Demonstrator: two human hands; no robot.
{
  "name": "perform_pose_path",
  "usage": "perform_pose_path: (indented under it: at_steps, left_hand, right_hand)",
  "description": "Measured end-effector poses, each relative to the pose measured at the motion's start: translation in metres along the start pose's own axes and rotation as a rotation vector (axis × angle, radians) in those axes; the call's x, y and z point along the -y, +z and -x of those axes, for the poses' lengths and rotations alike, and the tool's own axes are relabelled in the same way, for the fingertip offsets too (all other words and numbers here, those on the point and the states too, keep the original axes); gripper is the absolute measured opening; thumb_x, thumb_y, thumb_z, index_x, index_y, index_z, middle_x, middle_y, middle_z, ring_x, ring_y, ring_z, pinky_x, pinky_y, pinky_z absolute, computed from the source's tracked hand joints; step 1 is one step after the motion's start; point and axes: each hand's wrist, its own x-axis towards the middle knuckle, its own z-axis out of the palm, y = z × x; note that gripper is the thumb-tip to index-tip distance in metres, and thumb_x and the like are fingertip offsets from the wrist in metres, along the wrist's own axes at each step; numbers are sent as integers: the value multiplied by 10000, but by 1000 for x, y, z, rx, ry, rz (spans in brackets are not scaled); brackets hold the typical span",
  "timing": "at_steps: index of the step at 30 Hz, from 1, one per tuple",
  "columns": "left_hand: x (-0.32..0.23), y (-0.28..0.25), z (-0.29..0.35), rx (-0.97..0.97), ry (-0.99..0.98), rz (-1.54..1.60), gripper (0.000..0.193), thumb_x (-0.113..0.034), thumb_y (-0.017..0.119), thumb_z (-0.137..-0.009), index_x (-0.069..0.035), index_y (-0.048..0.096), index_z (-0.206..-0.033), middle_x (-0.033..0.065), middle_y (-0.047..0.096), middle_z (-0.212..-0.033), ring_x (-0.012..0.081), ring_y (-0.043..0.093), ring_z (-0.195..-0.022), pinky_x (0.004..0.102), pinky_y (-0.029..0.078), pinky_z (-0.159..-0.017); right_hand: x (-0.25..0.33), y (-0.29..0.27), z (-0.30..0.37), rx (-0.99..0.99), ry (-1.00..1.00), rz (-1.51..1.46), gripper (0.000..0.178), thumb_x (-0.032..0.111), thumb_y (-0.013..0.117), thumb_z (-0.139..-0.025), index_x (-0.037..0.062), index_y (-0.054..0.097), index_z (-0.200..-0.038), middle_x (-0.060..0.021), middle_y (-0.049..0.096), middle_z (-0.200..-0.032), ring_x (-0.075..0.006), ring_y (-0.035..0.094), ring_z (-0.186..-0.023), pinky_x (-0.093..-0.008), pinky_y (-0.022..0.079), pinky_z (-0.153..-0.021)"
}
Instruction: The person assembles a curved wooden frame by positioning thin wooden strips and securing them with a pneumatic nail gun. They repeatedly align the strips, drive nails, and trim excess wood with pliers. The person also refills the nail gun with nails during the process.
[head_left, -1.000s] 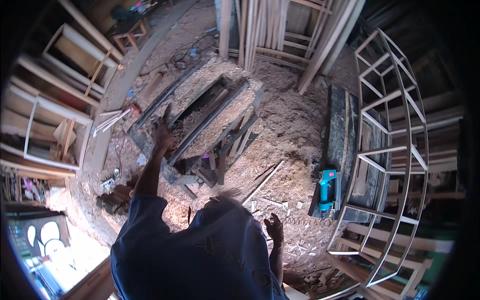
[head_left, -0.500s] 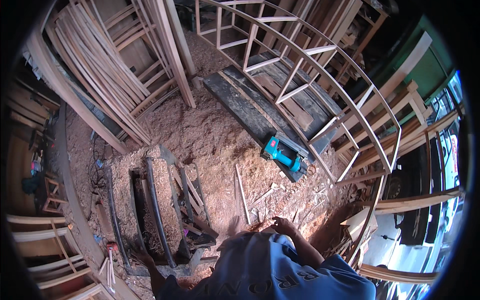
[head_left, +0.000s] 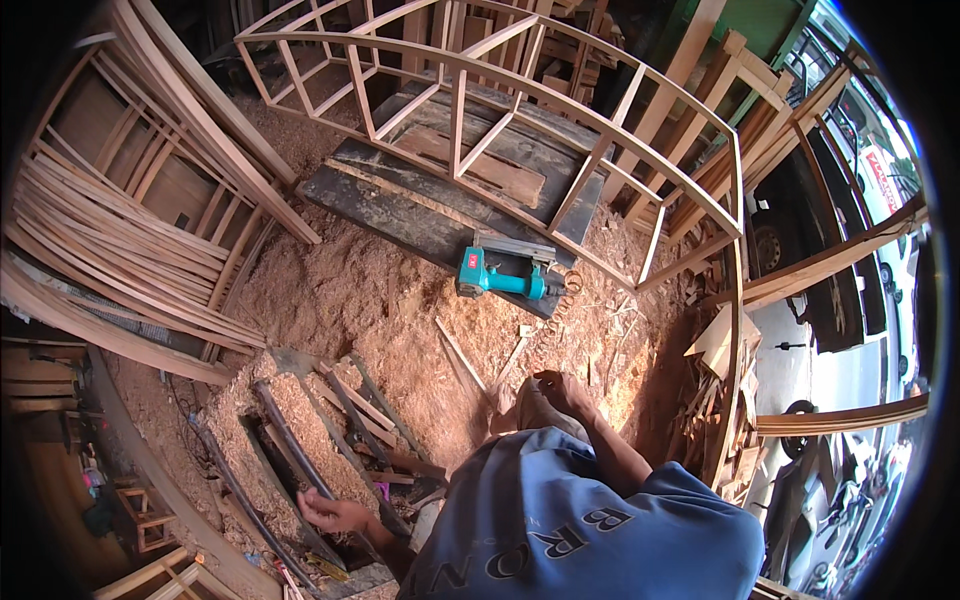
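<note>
My left hand [head_left: 335, 512] hovers at or touches the near part of a dark-framed bench [head_left: 280, 430] strewn with wood shavings. Its fingers are apart and nothing shows in them. In front of my body, by my bent knee, is my right hand [head_left: 565, 392], fingers curled; whatever they may hold is hidden. Farther off, a teal nail gun [head_left: 510, 280] with a coiled hose [head_left: 573, 290] lies on a black board [head_left: 400, 215]. Over that board stands a long curved frame of pale wood [head_left: 480, 65].
Curved wooden strips [head_left: 110, 225] are stacked at the left. Planks [head_left: 690, 150] lean at the back right, above offcuts [head_left: 700, 430]. Wood shavings [head_left: 340, 280] cover the floor. Thin sticks [head_left: 460, 355] lie before me. A motorcycle [head_left: 830, 500] stands at the right.
My left hand has come off the bench's near left corner and moved rightward over its near part. The view has turned, shifting the nail gun and frame leftward. My right hand stays by my knee.
</note>
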Motion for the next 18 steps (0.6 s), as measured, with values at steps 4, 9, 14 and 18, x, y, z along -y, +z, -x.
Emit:
perform_pose_path:
  at_steps: [4,9,14,18]
  left_hand:
    - [-92,98,27,316,111,511,203,-21,459,-1033,99,537,-1178,135,608,-798,183,582,-659,286,473,-592]
    - [-150,188,48,873,274,617,190,-26,520,-995,57,618,-1135,102,635,-794,152,611,-654,277,503,-547]
    - [-175,268,44,976,-63,537,212,-102,527,-1019,29,612,-1163,77,633,-808,144,614,-699,273,513,-609]
    - [-194,325,33,940,-317,558,244,-148,520,-1037,14,570,-1213,76,632,-888,131,596,-761,273,496,-711]
  right_hand:
    - [41,-18,-39,73,83,-393,315,155,557,-962,-9,648,-1214,-153,732,-1004,-217,719,-852,-346,567,-770]
    - [80,-61,-101,56,78,-510,343,152,532,-995,-28,599,-1279,-131,730,-1010,-180,693,-919,-311,550,-831]
    - [101,-122,-162,-90,48,-694,348,176,572,-1004,-22,594,-1288,-138,725,-1054,-164,688,-945,-294,545,-863]
    - [103,-158,-195,-165,66,-541,338,172,589,-975,-12,616,-1257,-186,730,-1046,-234,725,-927,-345,546,-839]
